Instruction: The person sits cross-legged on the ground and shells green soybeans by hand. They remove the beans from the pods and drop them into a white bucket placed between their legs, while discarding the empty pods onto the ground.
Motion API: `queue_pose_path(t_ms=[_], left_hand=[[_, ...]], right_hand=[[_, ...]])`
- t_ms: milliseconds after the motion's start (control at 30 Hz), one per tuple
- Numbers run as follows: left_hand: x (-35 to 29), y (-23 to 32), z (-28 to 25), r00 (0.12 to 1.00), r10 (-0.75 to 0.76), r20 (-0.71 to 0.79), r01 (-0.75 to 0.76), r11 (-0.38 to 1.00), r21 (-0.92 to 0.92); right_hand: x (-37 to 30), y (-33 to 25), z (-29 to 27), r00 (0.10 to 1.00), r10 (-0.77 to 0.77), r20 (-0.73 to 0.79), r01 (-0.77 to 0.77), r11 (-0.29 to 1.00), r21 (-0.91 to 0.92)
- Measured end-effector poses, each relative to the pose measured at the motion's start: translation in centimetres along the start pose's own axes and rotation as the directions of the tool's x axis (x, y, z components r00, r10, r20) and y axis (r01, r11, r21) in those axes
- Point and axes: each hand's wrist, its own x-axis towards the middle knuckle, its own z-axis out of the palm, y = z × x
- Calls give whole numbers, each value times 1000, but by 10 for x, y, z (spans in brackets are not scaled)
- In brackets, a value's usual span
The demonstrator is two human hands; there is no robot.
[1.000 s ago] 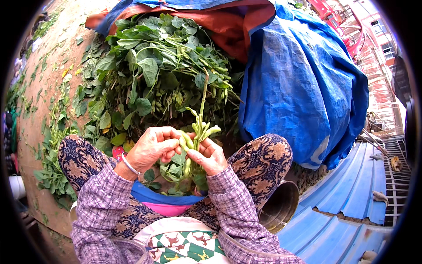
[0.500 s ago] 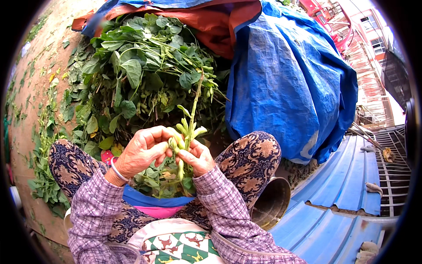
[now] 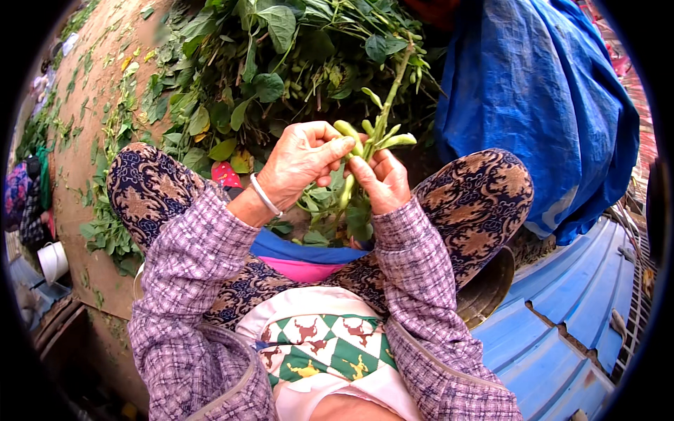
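Between my knees, my right hand (image 3: 387, 181) grips a green bean stalk (image 3: 394, 84) that stands up slanted, with several plump pods and a leafy end hanging below. My left hand (image 3: 298, 163), with a white bangle on its wrist, has its thumb and fingers closed on a green bean pod (image 3: 348, 131) beside the stalk. Other pods (image 3: 398, 140) stick out to the right, just above my right thumb. Below the hands hang green leaves (image 3: 359, 219).
A big heap of leafy bean plants (image 3: 295, 63) lies ahead. To its right hangs a blue tarp (image 3: 523, 105). A metal bucket (image 3: 491, 288) stands by my right knee, near blue corrugated sheets (image 3: 526, 344). Loose leaves litter the ground (image 3: 77, 154) at left; a white bucket (image 3: 53, 262) sits there.
The view has tilted down and turned left, so hands, heap and tarp appear farther right. My left fingers now pinch a pod close to the stalk; my right hand keeps its grip.
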Motion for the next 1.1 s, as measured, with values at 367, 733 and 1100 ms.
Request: queue_pose_path(t_ms=[367, 733, 1100], left_hand=[[-2, 4, 6, 987, 159, -5, -155, 968, 196], [4, -3, -1, 993, 24, 115, -8, 991, -135], [-6, -2, 17, 985, 97, 140, -90, 995, -52]], right_hand=[[10, -2, -4, 997, 49, -63, -46, 998, 37], [4, -7, -9, 995, 103, -15, -98, 977, 188], [1, -9, -19, 984, 164, 64, -176, 914, 366]])
